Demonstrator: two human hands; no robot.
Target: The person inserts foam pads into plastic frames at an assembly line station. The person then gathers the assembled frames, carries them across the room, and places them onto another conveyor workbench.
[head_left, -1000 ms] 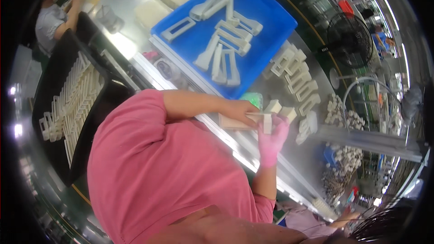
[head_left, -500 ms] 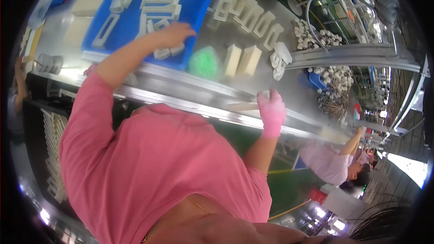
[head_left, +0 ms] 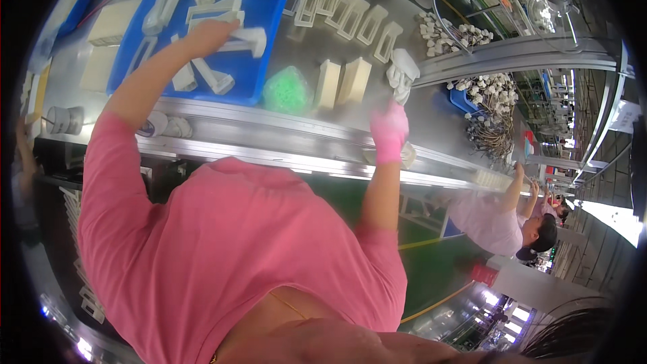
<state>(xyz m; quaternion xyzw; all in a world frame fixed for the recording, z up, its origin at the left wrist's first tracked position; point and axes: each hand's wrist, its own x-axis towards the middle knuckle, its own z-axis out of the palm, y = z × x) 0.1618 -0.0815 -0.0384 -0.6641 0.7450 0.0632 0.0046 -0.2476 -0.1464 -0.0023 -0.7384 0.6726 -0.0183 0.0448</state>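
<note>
My bare left hand (head_left: 210, 37) is over the blue tray (head_left: 253, 87) at the upper left, its fingers closed on a white plastic frame (head_left: 251, 42) that sticks out to the right from under it. Several like frames lie loose in the tray, among them one frame (head_left: 217, 78) just below the hand. My right hand (head_left: 389, 128), in a pink glove, is above the metal bench edge, just below a crumpled white glove or cloth (head_left: 403, 71). Its fingers are smeared and partly hidden, so any grip does not show. By its wrist lies a small pale round thing (head_left: 408, 155).
Several white frames (head_left: 350, 17) stand in a row on the metal bench. Two cream blocks (head_left: 354, 81) and a bag of green stuff (head_left: 288, 89) sit nearer. Bundled white connectors (head_left: 492, 121) lie to the right, under a metal rail (head_left: 512, 61). A co-worker (head_left: 495, 222) works further right.
My left hand has drawn back left within the tray, and a white frame now shows in its grip. My right hand has moved up toward the white cloth. The whole view has shifted slightly.
</note>
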